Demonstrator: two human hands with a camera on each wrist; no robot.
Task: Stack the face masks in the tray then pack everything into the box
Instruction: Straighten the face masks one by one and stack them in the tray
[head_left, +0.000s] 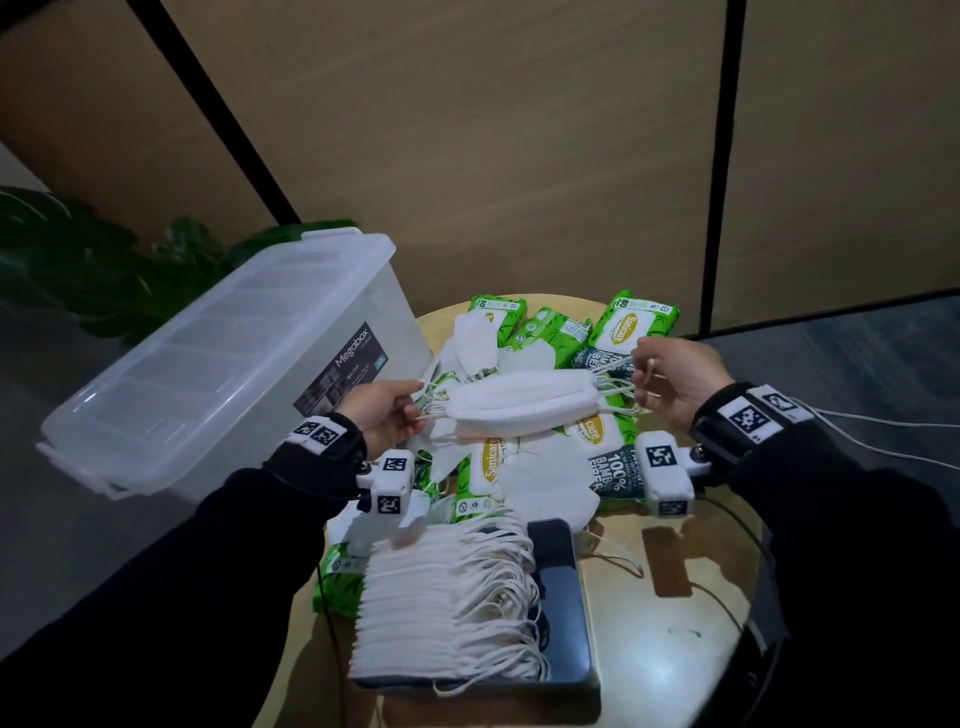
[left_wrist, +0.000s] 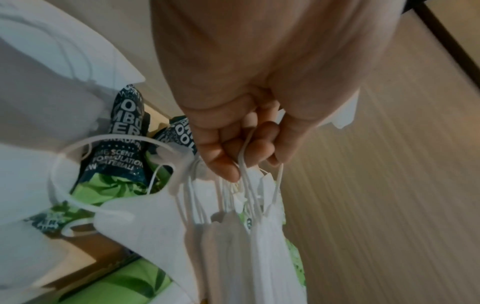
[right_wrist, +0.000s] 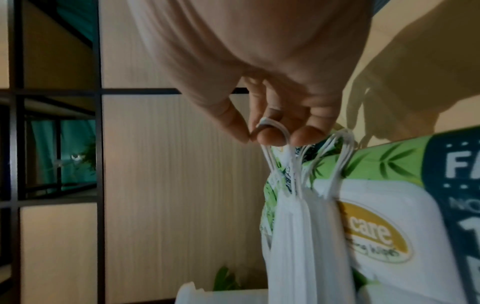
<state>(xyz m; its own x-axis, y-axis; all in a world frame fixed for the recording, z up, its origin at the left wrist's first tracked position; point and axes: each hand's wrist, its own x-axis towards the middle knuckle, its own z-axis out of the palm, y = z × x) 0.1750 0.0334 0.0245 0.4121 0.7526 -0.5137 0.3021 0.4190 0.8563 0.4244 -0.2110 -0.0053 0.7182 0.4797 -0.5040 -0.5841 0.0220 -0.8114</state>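
Observation:
A bundle of white face masks (head_left: 519, 408) hangs stretched between both hands above the table. My left hand (head_left: 387, 415) pinches the ear loops (left_wrist: 246, 179) at its left end; my right hand (head_left: 670, 379) pinches the ear loops (right_wrist: 275, 131) at its right end. The masks (right_wrist: 298, 236) hang edge-on in the wrist views. Below, near me, a dark tray (head_left: 563, 597) holds a stacked row of several white masks (head_left: 447, 597). More loose masks (head_left: 545, 483) lie on the table among green wet-wipe packs (head_left: 618, 332). The clear plastic box (head_left: 218, 364) stands at the left, lid on.
The small round wooden table (head_left: 675, 623) is crowded with wipe packs and masks. A wood-panelled wall with black frames stands behind. A green plant (head_left: 78, 260) is behind the box. White cables (head_left: 857, 431) trail from my right wrist.

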